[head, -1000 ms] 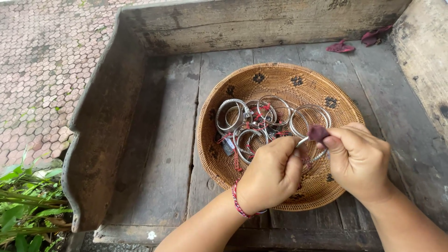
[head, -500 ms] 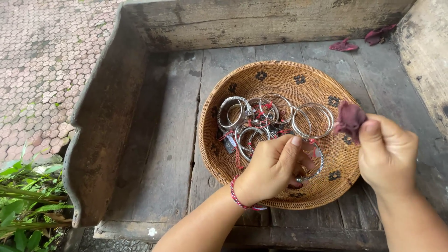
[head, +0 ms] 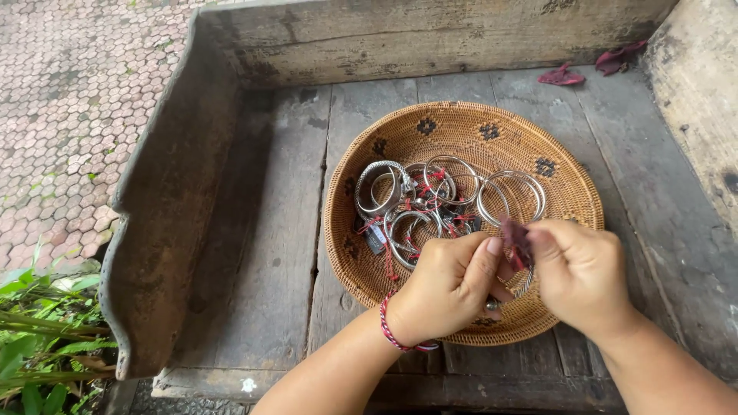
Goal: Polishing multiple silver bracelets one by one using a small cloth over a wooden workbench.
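Head view: left hand (head: 450,288) & right hand (head: 578,270) both curled shut, pinching a dark red petal (head: 517,240) over the woven basket (head: 430,127), nr the silver bangles (head: 438,196). Petal prob v light, soft, tears easily; hold by edges. Long axis roughly upright, tip away from wearer

Looks like an outdoor craft stall or porch — weathered wooden bench (head: 254,253), hexagon paving (head: 69,115) at 10 o'clock, green plants (head: 38,346) at 8 — woven basket (head: 430,131) of bangles (head: 438,196).
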